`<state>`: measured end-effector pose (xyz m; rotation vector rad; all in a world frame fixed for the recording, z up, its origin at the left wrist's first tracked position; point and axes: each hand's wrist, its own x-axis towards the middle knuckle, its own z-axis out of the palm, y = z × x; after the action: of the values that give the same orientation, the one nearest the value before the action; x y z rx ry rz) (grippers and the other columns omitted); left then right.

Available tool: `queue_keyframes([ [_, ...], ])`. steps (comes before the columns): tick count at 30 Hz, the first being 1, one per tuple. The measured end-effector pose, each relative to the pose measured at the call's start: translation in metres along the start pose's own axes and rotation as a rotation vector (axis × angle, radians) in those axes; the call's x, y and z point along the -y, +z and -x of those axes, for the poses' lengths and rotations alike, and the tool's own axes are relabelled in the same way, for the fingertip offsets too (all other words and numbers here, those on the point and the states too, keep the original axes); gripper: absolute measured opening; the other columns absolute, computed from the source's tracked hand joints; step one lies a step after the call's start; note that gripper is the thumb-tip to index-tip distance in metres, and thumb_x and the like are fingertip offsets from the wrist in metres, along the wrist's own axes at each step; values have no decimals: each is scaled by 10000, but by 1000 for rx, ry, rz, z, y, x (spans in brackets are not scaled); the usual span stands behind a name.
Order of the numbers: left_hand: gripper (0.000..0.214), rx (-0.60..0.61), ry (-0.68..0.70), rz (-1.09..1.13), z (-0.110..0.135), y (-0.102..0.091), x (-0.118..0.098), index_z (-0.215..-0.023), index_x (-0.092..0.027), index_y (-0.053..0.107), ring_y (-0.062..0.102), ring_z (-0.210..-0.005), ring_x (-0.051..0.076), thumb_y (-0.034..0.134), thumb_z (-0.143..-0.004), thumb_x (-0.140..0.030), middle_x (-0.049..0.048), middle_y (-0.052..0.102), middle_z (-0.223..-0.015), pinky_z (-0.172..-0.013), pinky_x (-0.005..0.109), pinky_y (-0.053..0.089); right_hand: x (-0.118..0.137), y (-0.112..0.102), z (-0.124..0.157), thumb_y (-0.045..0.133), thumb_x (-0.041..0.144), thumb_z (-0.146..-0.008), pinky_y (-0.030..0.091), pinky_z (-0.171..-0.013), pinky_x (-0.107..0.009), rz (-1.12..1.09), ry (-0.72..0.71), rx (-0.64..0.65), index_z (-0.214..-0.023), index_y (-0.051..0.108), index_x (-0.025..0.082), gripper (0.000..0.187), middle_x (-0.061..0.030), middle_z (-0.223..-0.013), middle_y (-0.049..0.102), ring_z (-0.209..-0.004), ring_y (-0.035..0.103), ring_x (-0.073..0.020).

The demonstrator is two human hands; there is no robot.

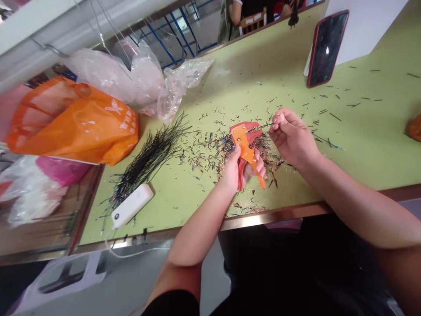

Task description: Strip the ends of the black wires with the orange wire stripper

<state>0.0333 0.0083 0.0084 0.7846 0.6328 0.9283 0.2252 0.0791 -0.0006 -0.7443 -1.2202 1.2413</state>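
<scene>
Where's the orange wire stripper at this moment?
In the head view, the orange wire stripper sits in the left hand, over scattered wire clippings on the green table, just left of the right hand.

Bright, even light fills the scene, and the desk [358, 145] looks pale and flat under it. Shadows on the desk stay soft and faint, the darkest lying just beneath the right hand [292, 138]. Toward the desk's far end, a phone [326, 48] shows a small white glare spot on its dark screen. Beyond the desk's left edge, plastic bags [108, 72] shine with pale highlights, and the metal trim [272, 215] along its near edge catches a bright streak. Wide-angle distortion slants the desk's outline and stretches the right forearm [355, 206] toward the frame's edge. The tiny wire scraps [210, 153] on the desk look slightly soft.
</scene>
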Motion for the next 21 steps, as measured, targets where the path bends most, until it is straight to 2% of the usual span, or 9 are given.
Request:
queue_keyframes([
  [4,578,-227,181,15,5,-18,-21,-798,-246,588,561,-558,148,505,-923,-805,-12,531,-615,-635,351,562,-8,-38,-25,640,560,-1011,544,-779,-321,17,-142,-71,-993,591,322,243,7,-967,690,-829,626,-142],
  [7,538,-310,274,57,9,-29,-38,-802,-253,594,548,-576,140,534,-928,-773,-18,532,-624,-641,324,544,-7,-47,-35,656,551,-1015,534,-793,-305,-23,-160,-87,-1036,589,330,232,16,-961,688,-867,641,-137],
  [9,546,-270,244,83,9,-28,-42,-801,-245,604,562,-576,141,542,-922,-773,-14,548,-631,-648,330,554,-1,-34,-30,688,517,-999,565,-783,-313,-68,-84,-66,-1023,591,306,233,7,-941,676,-843,637,-151],
  [11,594,-196,156,86,9,-24,-38,-801,-230,614,589,-571,153,515,-920,-804,2,587,-643,-658,354,576,8,-12,-19,697,447,-998,578,-749,-298,-152,70,-14,-985,595,281,195,7,-891,644,-792,625,-147],
  [13,649,-121,57,80,9,-19,-31,-811,-213,626,622,-573,176,478,-920,-836,28,633,-657,-671,384,597,17,10,-8,658,303,-1013,566,-716,-246,-335,242,-3,-952,590,258,102,24,-836,597,-716,580,-113],
  [15,681,-63,-16,87,8,-15,-23,-828,-194,641,661,-590,202,449,-933,-839,54,668,-671,-707,420,618,21,25,1,595,186,-1019,542,-674,-201,-508,395,11,-943,593,236,90,37,-790,549,-651,530,-88],
  [18,693,-11,-74,142,8,-13,-12,-859,-176,655,740,-683,265,418,-957,-820,84,687,-676,-780,475,635,19,35,8,559,98,-1003,507,-622,-172,-631,524,79,-904,596,205,150,43,-743,500,-592,480,-73],
  [21,690,30,-112,177,8,-12,-5,-924,-169,662,789,-835,333,450,-940,-825,107,708,-717,-815,506,644,13,37,11,575,115,-1006,499,-615,-177,-632,553,156,-857,594,186,166,35,-719,496,-590,486,-77],
])
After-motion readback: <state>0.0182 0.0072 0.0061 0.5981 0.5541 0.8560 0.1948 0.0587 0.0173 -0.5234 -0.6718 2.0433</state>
